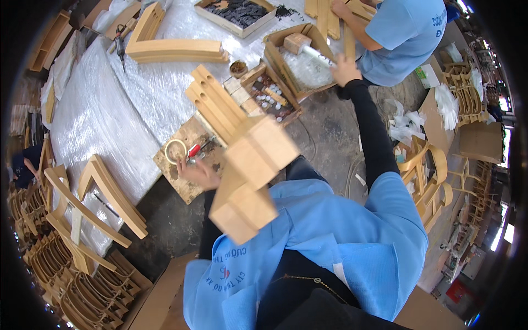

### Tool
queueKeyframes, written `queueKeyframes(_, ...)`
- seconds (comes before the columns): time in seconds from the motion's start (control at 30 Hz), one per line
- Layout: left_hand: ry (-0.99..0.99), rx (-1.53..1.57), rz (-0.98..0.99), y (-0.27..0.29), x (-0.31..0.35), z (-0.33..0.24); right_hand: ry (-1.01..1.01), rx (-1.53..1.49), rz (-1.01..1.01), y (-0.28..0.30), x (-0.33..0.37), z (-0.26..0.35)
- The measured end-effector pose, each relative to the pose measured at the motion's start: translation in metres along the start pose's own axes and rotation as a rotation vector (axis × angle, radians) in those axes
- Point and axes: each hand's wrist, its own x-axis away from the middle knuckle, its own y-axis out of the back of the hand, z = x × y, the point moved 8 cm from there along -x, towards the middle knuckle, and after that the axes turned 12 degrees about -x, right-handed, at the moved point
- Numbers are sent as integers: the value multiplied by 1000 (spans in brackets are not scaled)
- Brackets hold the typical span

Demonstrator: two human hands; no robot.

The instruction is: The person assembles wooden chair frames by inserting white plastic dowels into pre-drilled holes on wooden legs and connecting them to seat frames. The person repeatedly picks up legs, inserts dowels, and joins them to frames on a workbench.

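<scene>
My right hand (346, 71) reaches to the far right and closes on the handle end of a mallet (318, 56). The mallet's handle is wrapped in white, and its block-shaped wooden head lies over an open cardboard box (270, 54). My left hand (199, 175) is over a stained board, fingers apart, beside a roll of tape (168, 148) and a red-handled tool (193, 149). Thick jointed wooden pieces (263, 151) extend from the bench toward my chest and hide part of my left wrist. Drilled holes show in their far ends.
A compartment box of small hardware (297, 114) stands beside the cardboard box. Angled wooden frames (176, 50) lie on the plastic-wrapped table (104, 104); more frames (113, 201) lean at left. A co-worker in blue (404, 41) works at far right. Chair parts (426, 170) stand right.
</scene>
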Motion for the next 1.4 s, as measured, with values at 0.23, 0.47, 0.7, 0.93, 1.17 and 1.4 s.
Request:
queueKeyframes(0.23,-481,547,458,9,117,-203,122,-151,263,-18,-30,-38)
queueKeyframes(0.47,-269,686,443,-188,40,-404,-198,-1333,387,74,43,-86)
queueKeyframes(0.7,-613,-250,771,-334,30,-397,0,-1517,170,134,105,-138)
queueKeyframes(0.93,-891,-446,832,-338,42,-423,-156,-1621,303,111,144,-159)
queueKeyframes(1.17,-919,-339,673,-334,35,-415,-81,-1748,468,96,167,-118)
queueKeyframes(1.4,-787,-321,667,-342,39,-416,-8,-1743,522,104,171,-101)
